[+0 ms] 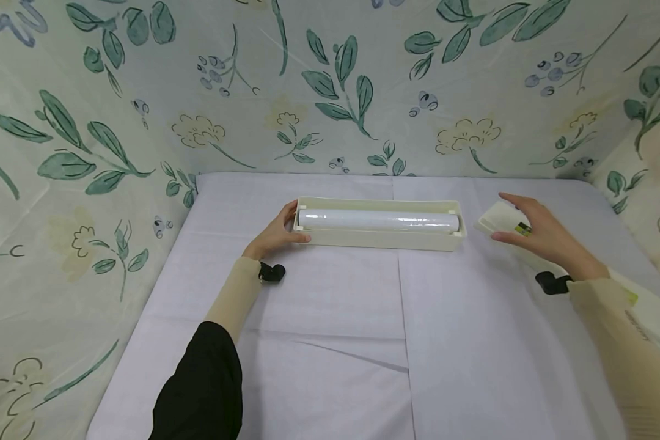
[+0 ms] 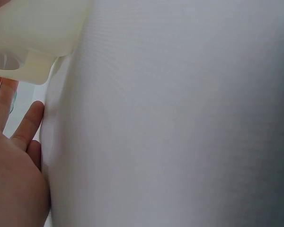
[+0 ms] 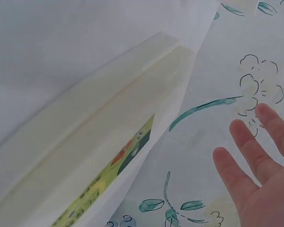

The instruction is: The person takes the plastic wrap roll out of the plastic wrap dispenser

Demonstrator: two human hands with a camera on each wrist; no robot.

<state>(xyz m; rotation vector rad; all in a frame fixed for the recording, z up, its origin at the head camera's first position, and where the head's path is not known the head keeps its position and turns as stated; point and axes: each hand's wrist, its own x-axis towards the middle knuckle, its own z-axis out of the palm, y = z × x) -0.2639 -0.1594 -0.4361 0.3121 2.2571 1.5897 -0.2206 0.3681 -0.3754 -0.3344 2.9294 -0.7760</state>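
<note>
A long cream dispenser box (image 1: 374, 239) lies lengthwise on the table, its top off, with a shiny roll of plastic wrap (image 1: 376, 220) inside. My left hand (image 1: 275, 235) grips the box's left end, thumb along the front and fingers behind. The left wrist view catches the rounded end of the box (image 2: 42, 33) above the fingers. To the right, a long cream lid (image 1: 654, 318) with a printed green label (image 3: 109, 175) lies slantwise. My right hand (image 1: 550, 235) hovers over its far end, thumb and fingers spread with nothing between them.
A white cloth (image 1: 330, 366) with fold creases covers the table. Behind it and at the sides hangs a curtain (image 1: 335, 91) printed with leaves and flowers. The lid runs under the right forearm toward the table's right edge.
</note>
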